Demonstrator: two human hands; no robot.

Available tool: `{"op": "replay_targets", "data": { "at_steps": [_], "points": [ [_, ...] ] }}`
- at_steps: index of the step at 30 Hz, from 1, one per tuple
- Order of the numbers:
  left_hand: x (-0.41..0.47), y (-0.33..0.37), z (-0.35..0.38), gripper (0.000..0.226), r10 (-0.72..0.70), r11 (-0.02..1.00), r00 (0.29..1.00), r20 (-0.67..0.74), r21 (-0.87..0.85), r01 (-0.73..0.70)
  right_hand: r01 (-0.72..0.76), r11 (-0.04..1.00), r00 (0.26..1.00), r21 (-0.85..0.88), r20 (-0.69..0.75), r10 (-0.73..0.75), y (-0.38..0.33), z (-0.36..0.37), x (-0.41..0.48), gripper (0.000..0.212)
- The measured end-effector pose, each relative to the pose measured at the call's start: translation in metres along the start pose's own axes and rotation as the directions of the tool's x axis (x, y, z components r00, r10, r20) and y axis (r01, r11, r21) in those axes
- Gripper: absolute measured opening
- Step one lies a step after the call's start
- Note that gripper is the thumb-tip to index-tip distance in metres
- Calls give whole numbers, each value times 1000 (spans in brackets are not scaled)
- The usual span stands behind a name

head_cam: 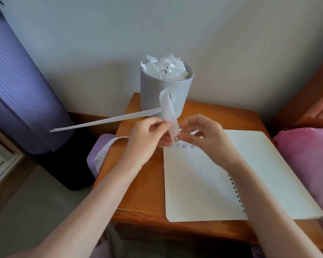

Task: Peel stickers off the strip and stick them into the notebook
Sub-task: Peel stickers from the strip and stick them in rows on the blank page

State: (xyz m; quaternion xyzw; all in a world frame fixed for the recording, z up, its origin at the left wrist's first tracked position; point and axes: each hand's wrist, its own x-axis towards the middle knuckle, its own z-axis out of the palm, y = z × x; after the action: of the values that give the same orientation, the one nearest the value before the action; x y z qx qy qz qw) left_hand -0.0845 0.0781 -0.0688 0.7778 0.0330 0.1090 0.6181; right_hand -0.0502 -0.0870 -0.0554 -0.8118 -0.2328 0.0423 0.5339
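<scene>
over the top left corner of the open notebook (213, 174), both hands work the strip (169, 116). the left hand (147, 138) pinches it between thumb and curled fingers, likely to keep the backing taut. the right hand (203, 135) has thumb and forefinger closed on a small sticker (176, 139) at the fold, its other fingers loosely bent. holding this close to the page probably shortens the carry to the row (186, 145) of stickers already on it. the spent backing loops up and trails left, out of the way; the unpeeled end hangs off the table (142, 183) edge. a bin (162, 90) of crumpled paper stands behind, handy for waste.
</scene>
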Motion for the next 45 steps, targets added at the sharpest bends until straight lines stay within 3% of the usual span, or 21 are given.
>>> {"op": "replay_targets", "data": {
  "at_steps": [7, 17, 30, 45],
  "points": [
    [-1, 4, 1, 17, -37, 998, 998, 50, -52, 39, 9, 997, 992, 77, -125, 1, 2, 3, 2, 15],
    [-4, 5, 1, 11, 5, 1000, 998, 64, 13, -6, 4, 1000, 996, -6, -85, -4, 2, 4, 1, 8],
    [-3, 3, 1, 13, 32, 999, 997, 67, 42, -34, -1, 1000, 997, 15, -80, 2, 0, 3, 0, 9],
    [-3, 3, 2, 11, 1, 999, 997, 75, 45, -5, 2, 1000, 997, -25, -76, -4, 2, 3, 0, 9]
  ]
}}
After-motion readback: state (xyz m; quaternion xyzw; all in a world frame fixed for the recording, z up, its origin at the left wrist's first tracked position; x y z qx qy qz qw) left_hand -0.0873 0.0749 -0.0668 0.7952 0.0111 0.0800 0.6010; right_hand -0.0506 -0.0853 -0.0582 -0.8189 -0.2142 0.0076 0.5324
